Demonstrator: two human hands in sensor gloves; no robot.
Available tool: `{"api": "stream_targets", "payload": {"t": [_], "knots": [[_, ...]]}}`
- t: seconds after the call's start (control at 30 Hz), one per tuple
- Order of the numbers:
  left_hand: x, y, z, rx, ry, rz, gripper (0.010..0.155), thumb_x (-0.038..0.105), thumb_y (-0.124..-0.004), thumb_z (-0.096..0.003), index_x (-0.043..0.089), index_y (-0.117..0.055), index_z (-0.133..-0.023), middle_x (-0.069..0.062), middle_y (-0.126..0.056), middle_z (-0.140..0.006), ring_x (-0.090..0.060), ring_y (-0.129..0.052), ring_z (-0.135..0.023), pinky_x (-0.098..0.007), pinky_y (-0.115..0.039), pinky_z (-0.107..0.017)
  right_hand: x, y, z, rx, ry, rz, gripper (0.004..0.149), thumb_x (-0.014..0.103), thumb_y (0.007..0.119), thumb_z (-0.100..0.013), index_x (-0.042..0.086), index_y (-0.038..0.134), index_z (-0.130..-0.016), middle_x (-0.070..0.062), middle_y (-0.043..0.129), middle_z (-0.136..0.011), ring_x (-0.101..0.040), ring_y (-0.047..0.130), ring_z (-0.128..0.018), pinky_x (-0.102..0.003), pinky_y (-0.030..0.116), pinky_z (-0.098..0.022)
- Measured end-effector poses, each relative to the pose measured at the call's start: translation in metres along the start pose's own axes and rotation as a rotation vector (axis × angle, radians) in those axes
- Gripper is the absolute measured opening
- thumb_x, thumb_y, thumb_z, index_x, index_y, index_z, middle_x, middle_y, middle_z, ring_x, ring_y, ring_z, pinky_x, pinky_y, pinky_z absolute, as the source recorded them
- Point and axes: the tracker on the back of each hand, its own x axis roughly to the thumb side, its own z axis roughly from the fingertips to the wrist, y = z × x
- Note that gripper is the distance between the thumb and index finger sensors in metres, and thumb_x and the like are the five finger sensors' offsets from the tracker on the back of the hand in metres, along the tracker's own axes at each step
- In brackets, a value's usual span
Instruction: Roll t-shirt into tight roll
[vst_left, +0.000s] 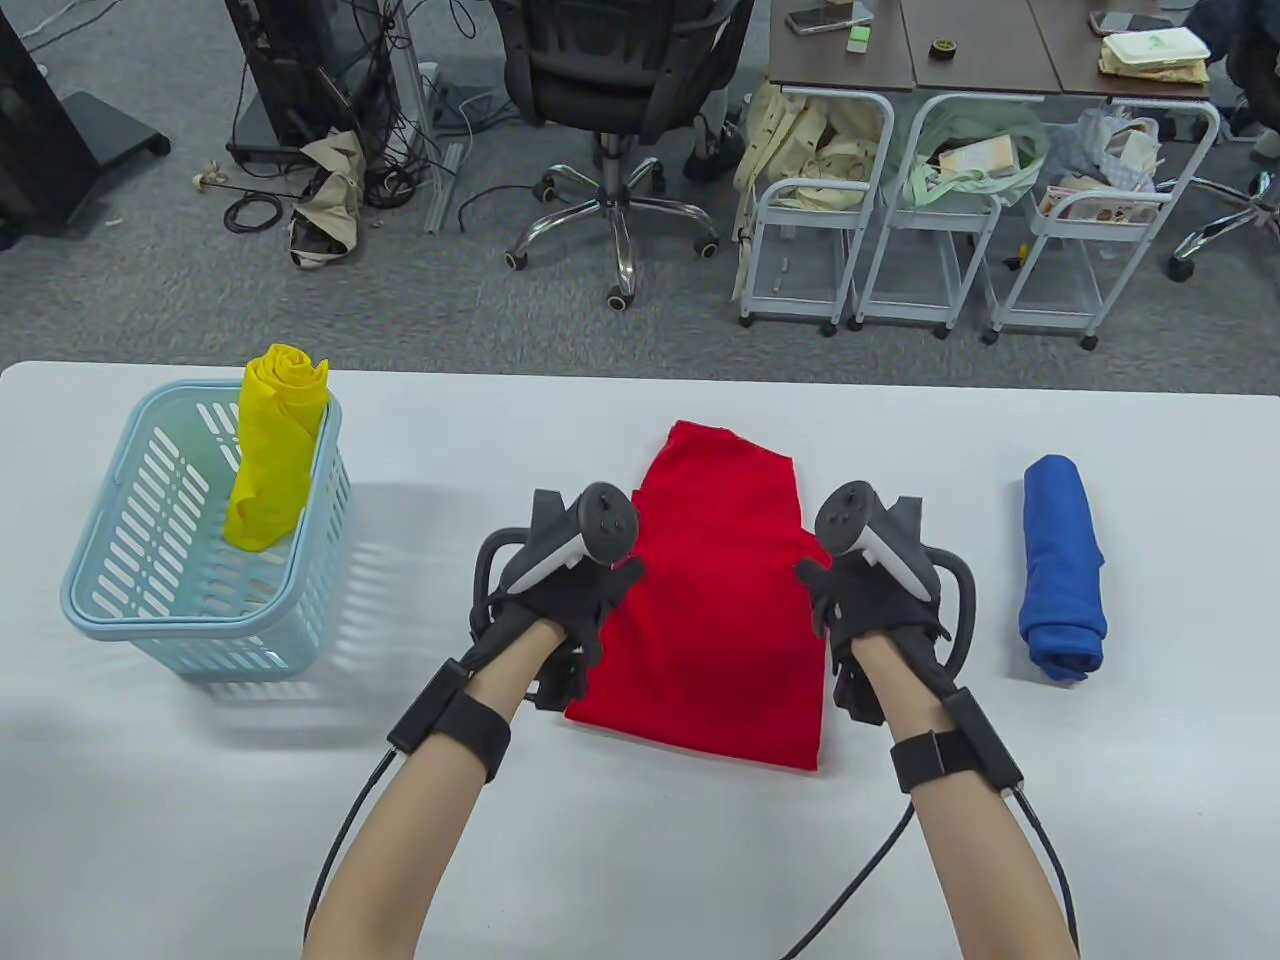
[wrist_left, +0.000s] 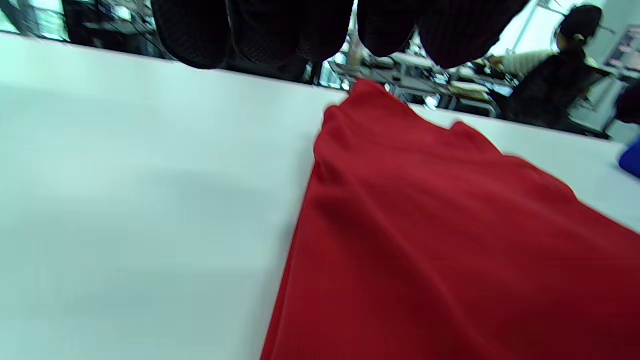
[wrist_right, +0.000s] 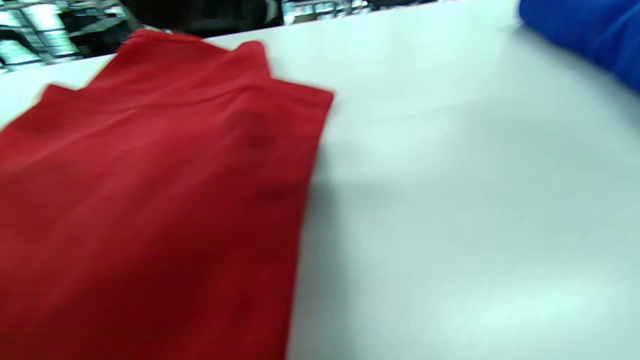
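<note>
A blue basket (vst_left: 150, 600) sat far left on the white table (vst_left: 640, 860), a yellow roll (vst_left: 272, 450) standing inside it; a blue roll (vst_left: 1062, 570) lay far right. Nothing blocked the middle. There the red t-shirt (vst_left: 720, 610) lay folded into a long panel, flat, lightly wrinkled, unrolled. Left hand (vst_left: 555, 610) and right hand (vst_left: 880, 610) flanked its edges, but whether the fingers gripped cloth, I couldn't tell.

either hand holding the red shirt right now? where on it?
Cannot tell. Left hand and right hand sit at the side edges of the folded red t-shirt; no view shows fingers closed on it.
</note>
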Motion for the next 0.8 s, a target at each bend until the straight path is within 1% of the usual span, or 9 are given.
{"api": "stream_targets", "payload": {"t": [0.1,0.17,0.23,0.4,0.5,0.6,0.67,0.73,0.8], "knots": [[0.002,-0.037,0.012,-0.130,-0.063,-0.087,0.063,0.053,-0.059,-0.0567,0.036,-0.046,-0.116,-0.007,-0.039,-0.126,-0.037,-0.042,-0.115,-0.060,-0.053,-0.077,0.011,0.029,0.020,0.096,-0.156,0.020,0.060,0.048,0.073,-0.053,0.028,0.057,-0.108,-0.009,0.048,-0.116,-0.041,0.054,-0.105,-0.056,0.053,-0.071],[0.003,-0.066,0.024,-0.210,-0.062,-0.209,0.065,0.058,-0.055,-0.0560,0.038,-0.042,-0.117,-0.005,-0.033,-0.127,-0.036,-0.032,-0.116,-0.062,-0.047,-0.078,0.014,0.056,0.036,0.177,-0.189,0.129,0.070,0.051,0.074,-0.052,0.028,0.048,-0.113,-0.010,0.038,-0.120,-0.045,0.044,-0.109,-0.058,0.049,-0.072],[0.004,-0.080,0.038,-0.212,-0.065,-0.306,0.071,0.061,-0.050,-0.0559,0.038,-0.020,-0.116,-0.005,-0.015,-0.125,-0.037,-0.027,-0.116,-0.061,-0.047,-0.079,0.011,0.074,0.046,0.185,-0.188,0.273,0.077,0.053,0.074,-0.051,0.031,0.035,-0.114,-0.008,0.022,-0.120,-0.043,0.029,-0.111,-0.059,0.044,-0.073],[0.010,-0.080,0.080,-0.145,-0.109,-0.279,0.068,0.060,-0.053,-0.0557,0.035,-0.039,-0.118,-0.006,-0.035,-0.128,-0.036,-0.038,-0.117,-0.061,-0.049,-0.079,0.002,0.082,0.076,0.168,-0.238,0.285,0.081,0.052,0.073,-0.051,0.032,0.025,-0.113,-0.009,0.011,-0.118,-0.043,0.019,-0.111,-0.060,0.038,-0.075],[0.009,-0.080,0.105,-0.038,-0.164,-0.212,0.072,0.060,-0.058,-0.0551,0.031,-0.040,-0.118,-0.011,-0.036,-0.127,-0.038,-0.048,-0.114,-0.059,-0.054,-0.078,-0.003,0.073,0.099,0.089,-0.273,0.214,0.080,0.051,0.077,-0.050,0.030,0.033,-0.114,-0.014,0.021,-0.119,-0.044,0.032,-0.109,-0.059,0.040,-0.074],[0.012,-0.085,0.112,-0.023,-0.249,-0.184,0.069,0.058,-0.068,-0.0521,0.030,-0.053,-0.113,-0.010,-0.048,-0.122,-0.035,-0.058,-0.108,-0.056,-0.058,-0.077,-0.003,0.078,0.110,0.045,-0.323,0.245,0.074,0.048,0.083,-0.048,0.030,0.045,-0.109,-0.012,0.034,-0.116,-0.037,0.051,-0.103,-0.054,0.050,-0.072],[0.015,-0.091,0.110,-0.021,-0.258,-0.253,0.071,0.060,-0.072,-0.0491,0.029,-0.056,-0.111,-0.007,-0.056,-0.118,-0.033,-0.065,-0.104,-0.056,-0.059,-0.076,-0.004,0.095,0.107,0.081,-0.318,0.290,0.071,0.046,0.086,-0.046,0.029,0.052,-0.106,-0.010,0.042,-0.114,-0.036,0.056,-0.101,-0.054,0.051,-0.071],[0.018,-0.097,0.107,-0.037,-0.253,-0.357,0.075,0.062,-0.074,-0.0467,0.031,-0.053,-0.111,-0.005,-0.055,-0.117,-0.030,-0.064,-0.103,-0.056,-0.059,-0.077,-0.005,0.100,0.105,0.103,-0.300,0.334,0.073,0.047,0.084,-0.046,0.032,0.043,-0.105,-0.008,0.033,-0.113,-0.034,0.048,-0.101,-0.053,0.047,-0.073],[0.020,-0.097,0.108,-0.010,-0.263,-0.406,0.075,0.061,-0.075,-0.0466,0.032,-0.051,-0.111,-0.003,-0.056,-0.116,-0.029,-0.067,-0.102,-0.056,-0.060,-0.077,-0.006,0.099,0.102,0.098,-0.299,0.310,0.068,0.042,0.085,-0.049,0.032,0.048,-0.105,-0.007,0.037,-0.114,-0.033,0.051,-0.101,-0.054,0.048,-0.073]]}}
